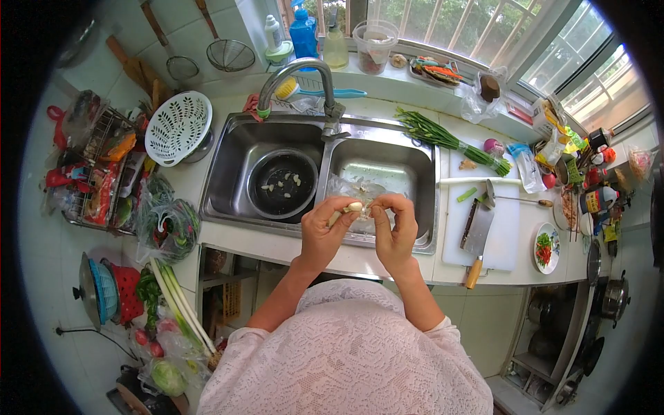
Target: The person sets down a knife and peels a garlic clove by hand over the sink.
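Observation:
Between the fingertips of my left hand (324,225) is a pale garlic clove (354,207). My right hand (394,228) is close beside it, thumb and forefinger pinched on what looks like a bit of garlic skin, too small to be sure. Both hands are over the front of the right sink basin (408,162). Under them lies a crumpled clear plastic bag (339,185) with skin scraps. In the left basin (232,138) sits a dark round bowl (259,200) holding several peeled cloves.
A curved faucet (297,63) rises behind the sink. To the right, a white cutting board (508,235) bears a cleaver (478,232), a ladle and green stalks (449,138). A plate of chopped peppers (546,250) is beyond it. A white colander (178,128) stands at left.

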Tool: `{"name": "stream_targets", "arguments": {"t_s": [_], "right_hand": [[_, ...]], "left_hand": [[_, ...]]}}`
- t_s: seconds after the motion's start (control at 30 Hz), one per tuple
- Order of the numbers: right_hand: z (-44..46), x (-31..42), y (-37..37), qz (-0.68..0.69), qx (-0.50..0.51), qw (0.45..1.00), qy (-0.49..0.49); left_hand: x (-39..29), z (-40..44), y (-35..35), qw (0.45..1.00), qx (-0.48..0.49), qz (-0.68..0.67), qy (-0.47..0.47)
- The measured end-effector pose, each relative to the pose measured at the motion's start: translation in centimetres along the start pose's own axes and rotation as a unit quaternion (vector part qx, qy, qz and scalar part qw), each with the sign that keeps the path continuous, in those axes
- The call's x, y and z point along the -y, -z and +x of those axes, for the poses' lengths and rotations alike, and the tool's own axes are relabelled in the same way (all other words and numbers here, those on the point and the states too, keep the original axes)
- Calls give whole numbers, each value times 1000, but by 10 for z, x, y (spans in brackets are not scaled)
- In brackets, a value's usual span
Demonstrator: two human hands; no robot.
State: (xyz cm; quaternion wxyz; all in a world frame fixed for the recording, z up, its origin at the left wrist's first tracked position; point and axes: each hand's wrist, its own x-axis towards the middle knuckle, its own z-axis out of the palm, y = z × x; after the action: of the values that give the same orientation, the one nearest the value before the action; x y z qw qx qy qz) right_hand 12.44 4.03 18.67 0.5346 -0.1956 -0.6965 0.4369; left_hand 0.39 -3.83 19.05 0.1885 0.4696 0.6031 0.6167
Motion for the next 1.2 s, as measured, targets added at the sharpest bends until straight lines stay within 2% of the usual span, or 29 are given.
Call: {"name": "stream_targets", "arguments": {"t_s": [0.07,0.13,0.27,0.37,0.47,0.57,0.63,0.67,0.73,0.77,0.83,0.87,0.93,0.97,1.03,1.07,1.13,1.2], "right_hand": [[3,1,4,-47,26,998,14],[3,-1,5,-89,49,994,-35],[12,-8,6,-134,75,987,-46],[20,0,3,-86,52,995,-10],[21,2,5,-62,81,994,38],[20,0,7,-92,91,990,53],[21,0,8,-173,93,969,147],[20,1,5,-173,93,969,147],[16,3,-2,-49,22,995,86],[14,3,-4,-48,22,995,88],[8,-2,-6,170,-42,982,-73],[8,-6,-3,170,-42,982,-73],[10,-13,8,81,55,989,-112],[9,-13,9,80,54,989,-111],[10,-5,10,-77,143,977,-136],[10,-2,8,-77,143,977,-137],[11,3,2,-23,155,967,-203],[11,4,0,19,150,967,-205]], "left_hand": [[-3,1,1,1000,2,19,-7],[-8,2,2,999,3,38,-15],[-11,4,2,997,2,74,-36],[-10,5,1,995,-3,83,-53],[-7,6,2,993,-4,97,-73],[-8,7,2,991,4,103,-82],[-9,6,2,991,11,104,-79],[-9,4,1,994,15,94,-58],[-10,4,1,996,19,82,-39],[-10,4,1,996,16,82,-34],[-10,5,2,996,12,82,-29],[-11,5,3,997,7,71,-27],[-14,4,2,998,4,59,-25],[-15,5,1,996,1,80,-46],[-15,4,1,993,-3,101,-66],[-12,2,-1,990,-1,110,-86],[-13,0,-1,987,2,118,-107],[-16,0,0,982,1,150,-112]]}}
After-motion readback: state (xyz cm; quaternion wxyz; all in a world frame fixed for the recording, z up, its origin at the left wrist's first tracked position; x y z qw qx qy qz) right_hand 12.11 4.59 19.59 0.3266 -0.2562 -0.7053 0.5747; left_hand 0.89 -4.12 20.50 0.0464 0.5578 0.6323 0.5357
